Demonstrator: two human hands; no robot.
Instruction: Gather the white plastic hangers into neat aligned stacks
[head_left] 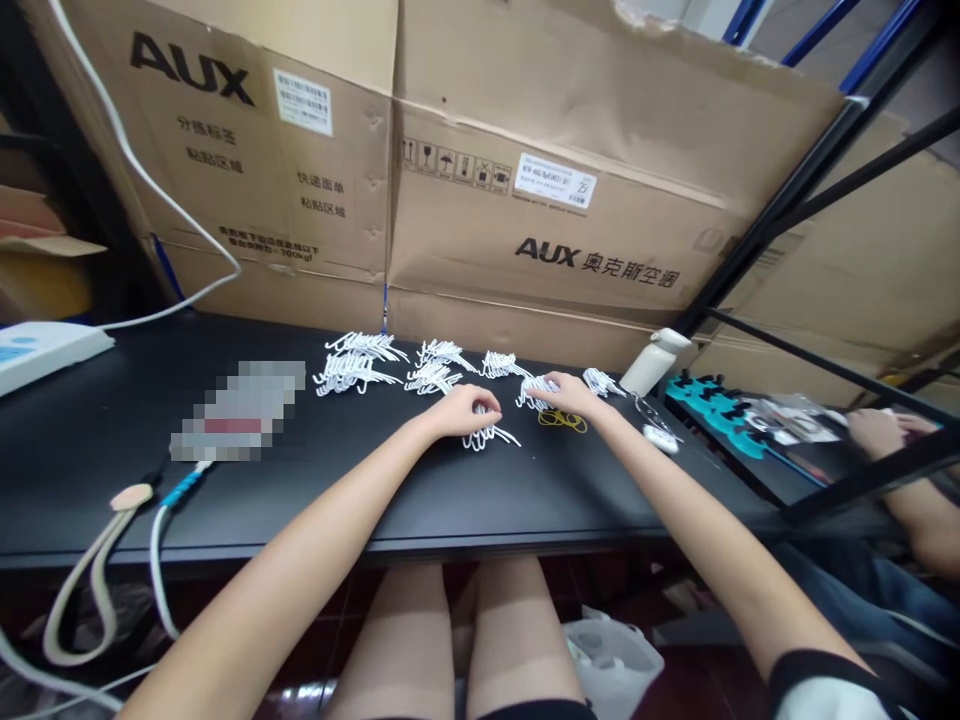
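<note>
Near the middle of the black table, my left hand (459, 410) curves its fingers and thumb around the upper end of a small bundle of white hooks (484, 438). To the right, my right hand (568, 392) has its fingertips closed at another pile of white hooks (531, 394), partly covering it. Yellow rubber bands (564, 421) lie loose just below my right hand. Further bundles of thin white hooks (346, 372) rest in groups along the back, with others (431, 376) nearer the middle and one (601, 381) farther right.
Large cardboard boxes (480, 240) stand behind the table (420, 500). A cream bottle (654, 362) leans at the right, near a white earphone case (660, 438) and teal parts (716, 410). A cabled, blurred-out device (247, 410) lies left. Another person's hand (877, 435) is beyond the rack.
</note>
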